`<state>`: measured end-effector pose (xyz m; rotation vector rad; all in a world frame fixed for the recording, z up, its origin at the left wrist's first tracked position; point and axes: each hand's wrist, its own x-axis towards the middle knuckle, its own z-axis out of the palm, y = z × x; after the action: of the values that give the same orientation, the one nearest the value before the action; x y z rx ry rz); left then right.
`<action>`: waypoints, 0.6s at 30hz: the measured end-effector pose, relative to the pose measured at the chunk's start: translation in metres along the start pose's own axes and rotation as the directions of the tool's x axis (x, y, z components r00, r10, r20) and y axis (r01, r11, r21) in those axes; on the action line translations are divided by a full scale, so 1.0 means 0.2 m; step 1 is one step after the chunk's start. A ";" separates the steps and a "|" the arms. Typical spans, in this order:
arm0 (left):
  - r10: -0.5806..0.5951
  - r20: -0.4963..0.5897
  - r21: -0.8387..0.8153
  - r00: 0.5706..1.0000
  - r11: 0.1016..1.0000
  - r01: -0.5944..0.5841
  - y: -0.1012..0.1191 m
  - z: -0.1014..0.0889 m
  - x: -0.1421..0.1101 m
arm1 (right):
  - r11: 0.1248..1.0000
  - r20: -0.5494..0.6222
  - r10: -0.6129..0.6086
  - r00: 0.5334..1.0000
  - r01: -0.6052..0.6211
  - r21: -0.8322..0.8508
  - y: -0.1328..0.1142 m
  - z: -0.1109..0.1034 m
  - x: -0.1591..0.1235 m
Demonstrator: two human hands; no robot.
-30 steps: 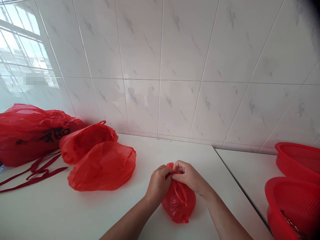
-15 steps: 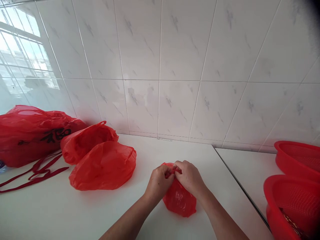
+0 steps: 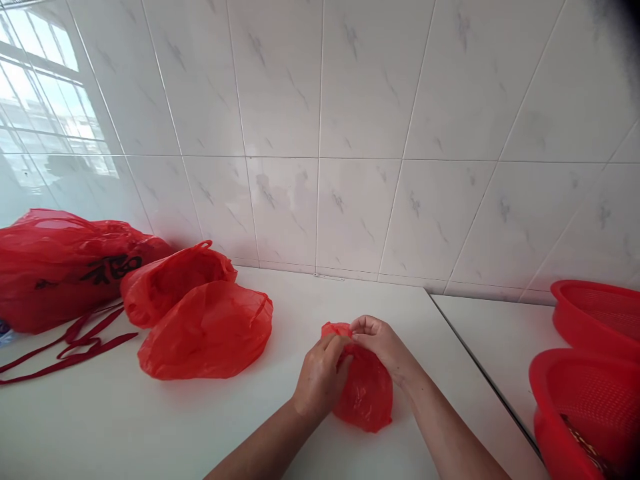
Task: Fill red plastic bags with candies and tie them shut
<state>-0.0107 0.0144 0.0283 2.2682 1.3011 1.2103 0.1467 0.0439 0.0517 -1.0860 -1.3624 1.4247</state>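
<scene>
"Red plastic bag [image 3: 367, 400]: where did we find it relative to the hands?"

"Directly beneath them on the white counter [image 3: 260, 427], long axis running toward the wall, slightly leftward, gathered neck at the far end."

"Hand state?"

"Both hands were narrowly closed on the neck: the left hand [image 3: 320, 377] nearer us, the right hand [image 3: 380, 343] at the far end."

"Surroundings?"

"Leftward we noted a thin red bag [image 3: 205, 330], a second red bag [image 3: 175, 287], a red strap [image 3: 70, 353] and a large printed red bag [image 3: 60, 267]; rightward, a red mesh basket [image 3: 585, 413] and a second basket [image 3: 597, 313]; beyond, the tiled wall [image 3: 320, 133]."
</scene>
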 end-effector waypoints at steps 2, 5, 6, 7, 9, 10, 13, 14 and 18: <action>0.074 0.015 0.000 0.997 0.997 -0.074 0.02 0.02 -0.02 | 0.999 -0.047 -0.002 0.999 0.004 0.037 0.02 -0.02 0.02; 0.198 0.028 -0.021 0.980 0.980 -0.198 0.05 0.04 -0.07 | 1.000 -0.123 0.005 0.992 -0.001 0.030 0.05 -0.05 0.04; 0.230 0.030 -0.026 0.973 0.973 -0.230 0.06 0.05 -0.08 | 1.000 -0.139 0.006 0.990 -0.003 0.021 0.06 -0.07 0.04; 0.255 0.032 -0.031 0.966 0.967 -0.254 0.08 0.06 -0.09 | 1.000 -0.150 0.007 0.989 -0.005 0.014 0.07 -0.08 0.04; 0.283 0.039 -0.038 0.958 0.959 -0.281 0.09 0.07 -0.11 | 1.000 -0.166 0.009 0.986 -0.009 0.002 0.09 -0.09 0.05; 0.287 0.044 -0.041 0.957 0.958 -0.285 0.10 0.07 -0.11 | 1.000 -0.171 0.010 0.985 -0.010 -0.001 0.09 -0.10 0.05; 0.273 0.070 -0.053 0.959 0.961 -0.270 0.11 0.07 -0.13 | 1.000 -0.180 0.006 0.984 -0.006 -0.001 0.11 -0.12 0.05; 0.264 0.077 -0.052 0.961 0.964 -0.261 0.11 0.07 -0.13 | 1.000 -0.185 0.003 0.983 -0.003 0.002 0.12 -0.13 0.06; 0.175 0.047 -0.009 0.983 0.985 -0.175 0.09 0.06 -0.12 | 0.999 -0.277 -0.007 0.961 0.016 0.028 0.17 -0.21 0.07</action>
<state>0.0035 -0.0133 0.0177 2.4351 1.1001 1.2040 0.1843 0.0665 0.0154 -1.2057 -1.1413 1.2271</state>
